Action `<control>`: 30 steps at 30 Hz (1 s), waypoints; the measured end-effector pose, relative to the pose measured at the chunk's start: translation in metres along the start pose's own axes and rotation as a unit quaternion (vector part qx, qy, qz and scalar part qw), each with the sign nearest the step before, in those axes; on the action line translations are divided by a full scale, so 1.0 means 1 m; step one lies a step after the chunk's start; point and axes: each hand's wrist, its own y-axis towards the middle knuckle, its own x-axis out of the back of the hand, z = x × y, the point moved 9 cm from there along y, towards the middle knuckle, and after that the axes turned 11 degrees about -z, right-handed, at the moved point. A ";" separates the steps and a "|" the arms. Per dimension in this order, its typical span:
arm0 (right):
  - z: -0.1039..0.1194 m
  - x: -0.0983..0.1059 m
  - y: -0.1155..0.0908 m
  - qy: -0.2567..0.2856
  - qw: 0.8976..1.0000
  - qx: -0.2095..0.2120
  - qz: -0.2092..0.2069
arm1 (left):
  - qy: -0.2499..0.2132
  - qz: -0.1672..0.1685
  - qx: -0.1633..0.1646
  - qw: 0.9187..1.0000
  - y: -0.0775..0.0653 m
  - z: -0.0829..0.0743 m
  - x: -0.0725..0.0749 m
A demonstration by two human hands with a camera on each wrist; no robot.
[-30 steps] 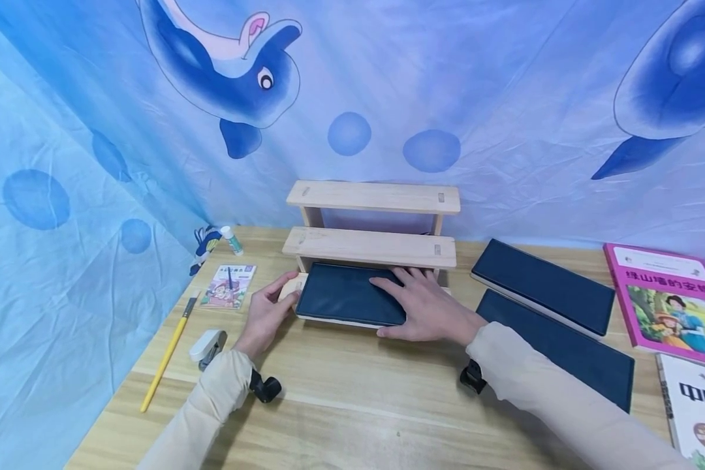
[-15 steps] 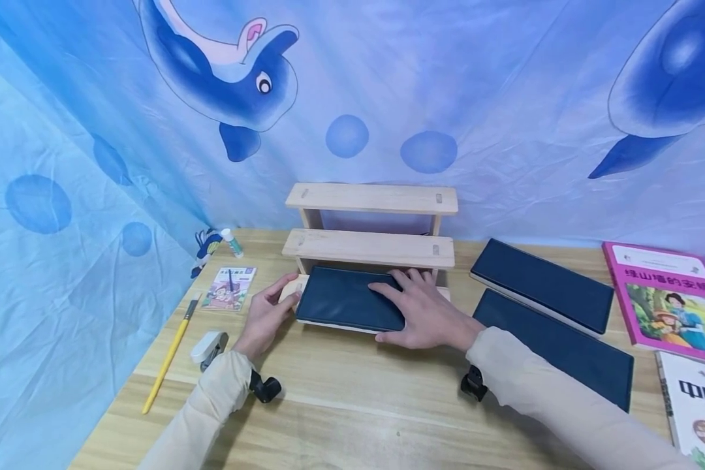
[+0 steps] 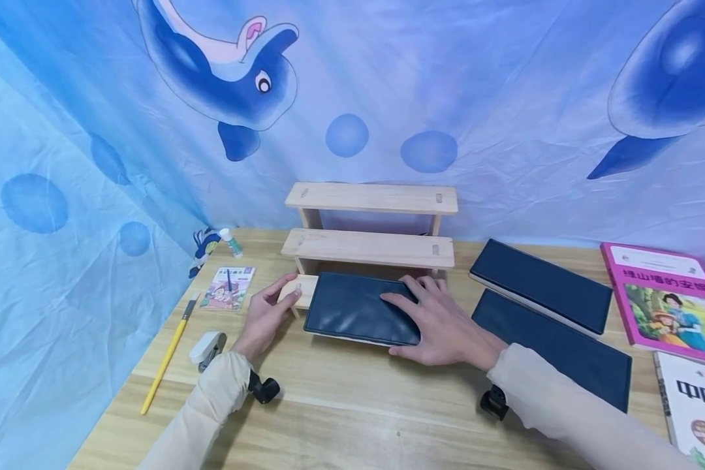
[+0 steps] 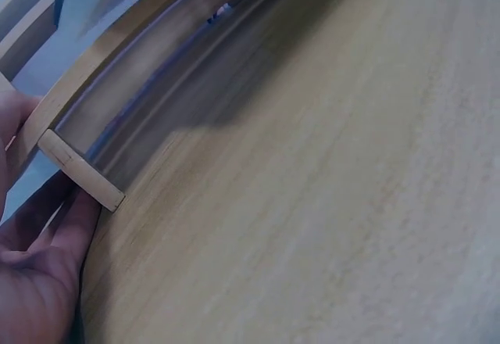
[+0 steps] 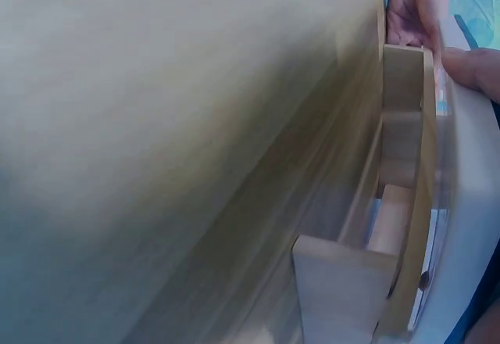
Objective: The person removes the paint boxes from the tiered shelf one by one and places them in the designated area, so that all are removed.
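Observation:
A light wooden three-step rack stands at the back of the table. My left hand grips the left end of its lowest step, thumb on top and fingers beneath the edge, as the left wrist view shows. My right hand spans a dark blue padded panel with a pale underside, its thumb at the front edge and fingers over the top. In the right wrist view the panel is just above the lowest step, a thin gap between them.
Two similar dark panels lie right of the rack, with a pink book and a white book beyond. Left are a yellow-handled brush, a stapler, a small booklet and a glue stick.
My right hand has moved the dark panel right and toward me, baring more of the lowest step's left end. The left hand has stayed in place.

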 end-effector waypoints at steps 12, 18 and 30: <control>-0.005 0.032 -0.043 0.009 0.998 -0.061 -0.014 | -0.001 0.001 0.020 1.000 -0.001 0.002 0.004; -0.007 0.051 -0.070 -0.016 0.997 -0.073 -0.029 | -0.002 -0.002 0.017 1.000 -0.001 -0.003 0.002; -0.010 0.070 -0.131 -0.023 0.986 -0.166 -0.013 | 0.006 -0.008 0.025 1.000 -0.002 -0.002 0.000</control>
